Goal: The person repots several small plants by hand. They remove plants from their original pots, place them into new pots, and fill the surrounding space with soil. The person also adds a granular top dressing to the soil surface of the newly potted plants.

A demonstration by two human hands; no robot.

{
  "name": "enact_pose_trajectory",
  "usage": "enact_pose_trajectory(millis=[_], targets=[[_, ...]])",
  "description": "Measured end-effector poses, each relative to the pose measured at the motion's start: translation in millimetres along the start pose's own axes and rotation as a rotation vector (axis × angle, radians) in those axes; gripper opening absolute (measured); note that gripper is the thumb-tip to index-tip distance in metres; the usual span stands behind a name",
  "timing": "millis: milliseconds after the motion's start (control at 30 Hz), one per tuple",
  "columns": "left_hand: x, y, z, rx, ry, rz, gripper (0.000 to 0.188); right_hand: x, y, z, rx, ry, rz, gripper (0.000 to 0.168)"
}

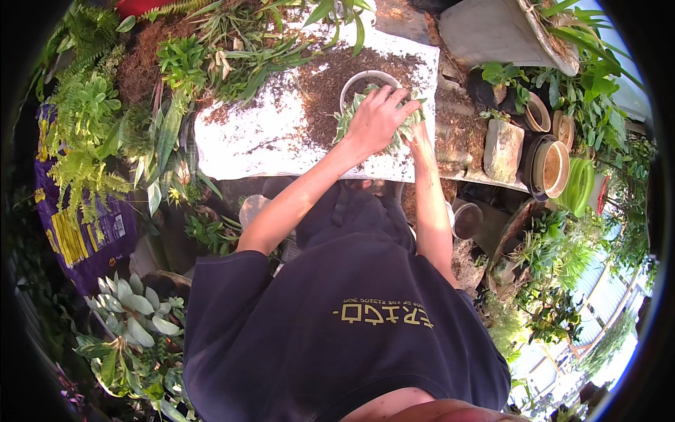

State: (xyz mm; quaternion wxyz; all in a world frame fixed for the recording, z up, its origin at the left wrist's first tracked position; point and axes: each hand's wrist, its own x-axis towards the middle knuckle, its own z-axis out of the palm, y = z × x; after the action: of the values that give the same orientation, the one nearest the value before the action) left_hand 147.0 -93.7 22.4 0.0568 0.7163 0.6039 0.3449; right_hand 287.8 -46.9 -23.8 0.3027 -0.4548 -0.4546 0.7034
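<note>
A round light-rimmed plant pot (364, 75) stands on a white sheet (248, 153) strewn with dark potting soil (327, 84). A bushy plant with pale-edged green leaves (344, 124) fills the near part of the pot and spreads over its rim. My left hand (377, 118) lies across the top of the foliage with its fingers spread, touching the leaves. On the right side of the plant, my right hand (418, 138) reaches in under the leaves; its fingers are mostly hidden, so its hold cannot be made out.
Uprooted leafy plants (253, 68) lie at the sheet's left. Farther left are ferns (87, 174) and a purple printed bag (105, 237). To the right stand a stone block (502, 150), stacked round pots (553, 169) and a large grey planter (485, 34).
</note>
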Motion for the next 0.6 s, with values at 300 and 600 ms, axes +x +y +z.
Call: enact_pose_trajectory(millis=[300,600], targets=[[-7,-12,11,-0.041,0.032,0.130,0.038,97,-74,-37,-0.740,-0.135,-0.047,0.036],[-13,-7,16,-0.042,0.086,0.201,0.035,119,-101,62,-1.391,-0.879,-0.215,0.036]])
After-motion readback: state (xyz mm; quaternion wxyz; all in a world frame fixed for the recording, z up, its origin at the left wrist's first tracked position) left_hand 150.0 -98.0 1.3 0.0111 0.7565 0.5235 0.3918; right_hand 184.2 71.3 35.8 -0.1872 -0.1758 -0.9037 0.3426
